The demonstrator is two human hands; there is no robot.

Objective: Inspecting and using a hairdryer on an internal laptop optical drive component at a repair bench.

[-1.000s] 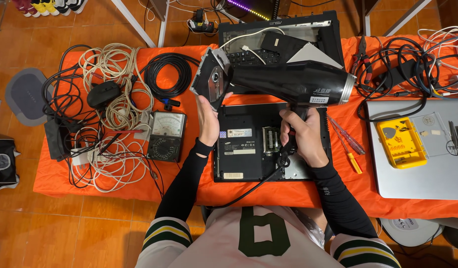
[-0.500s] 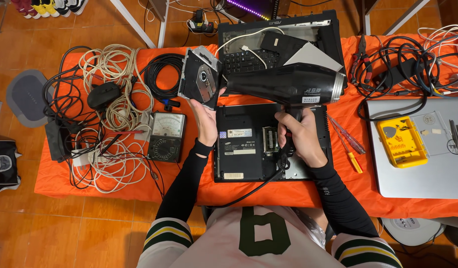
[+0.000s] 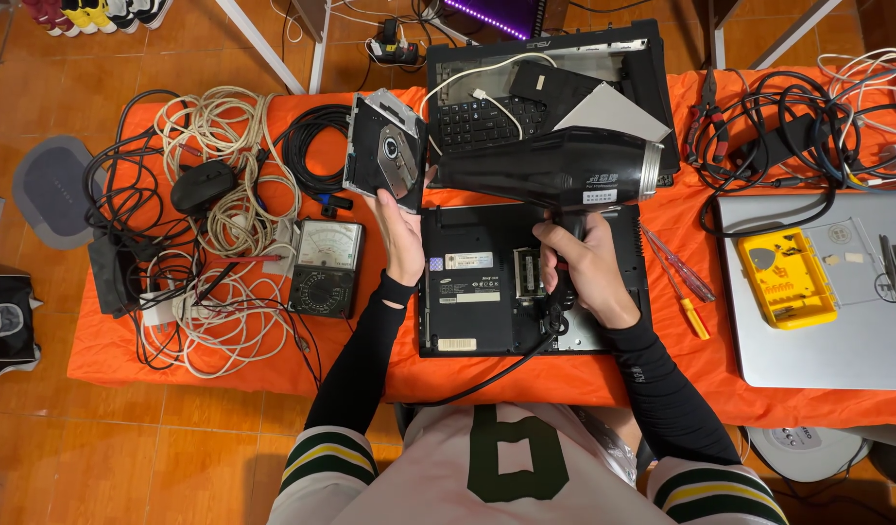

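Now the left hand [image 3: 401, 238] grips an optical drive [image 3: 385, 151] at its twelve o'clock, while the right hand [image 3: 582, 272] clasps the black hair dryer [image 3: 555, 167], nozzle pointing at nine o'clock.

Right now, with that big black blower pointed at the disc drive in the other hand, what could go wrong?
1. The hair dryer in the right hand points at the optical drive, which the left hand holds only by its lower edge; it might slip.
2. The nozzle sits close to those fingers, so hot air could sting them.
3. The dryer's cord trails over the table edge and could snag.
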